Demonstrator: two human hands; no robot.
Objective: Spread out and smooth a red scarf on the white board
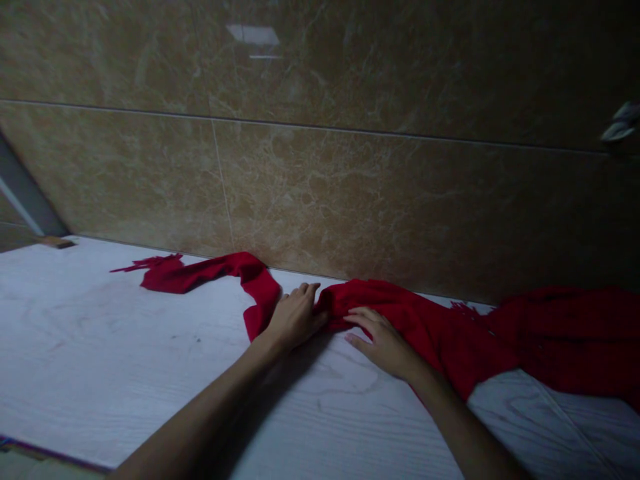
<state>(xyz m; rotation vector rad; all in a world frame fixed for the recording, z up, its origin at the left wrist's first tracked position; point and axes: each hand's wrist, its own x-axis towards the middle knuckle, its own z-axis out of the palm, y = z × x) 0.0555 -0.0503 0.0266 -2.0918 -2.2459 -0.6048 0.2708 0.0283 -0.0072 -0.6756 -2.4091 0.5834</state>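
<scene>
A long red scarf point(220, 270) with a fringed end lies crumpled on a pale wood-grain board, close to the wall. My left hand point(295, 317) is closed around a bunched part of it, near the middle. Just to the right, my right hand point(383, 340) touches the cloth with its fingertips; the fingers are stretched and the thumb is apart. From there the red cloth widens toward the right. Part of it is hidden behind my right hand and forearm.
More red cloth point(575, 340) is heaped at the right edge. Behind the board point(125, 360) rises a glossy brown tiled wall point(300, 193). At the left stand a grey post point(30, 193) and a small wooden block point(57, 242). A pale object point(621, 123) shows at the upper right.
</scene>
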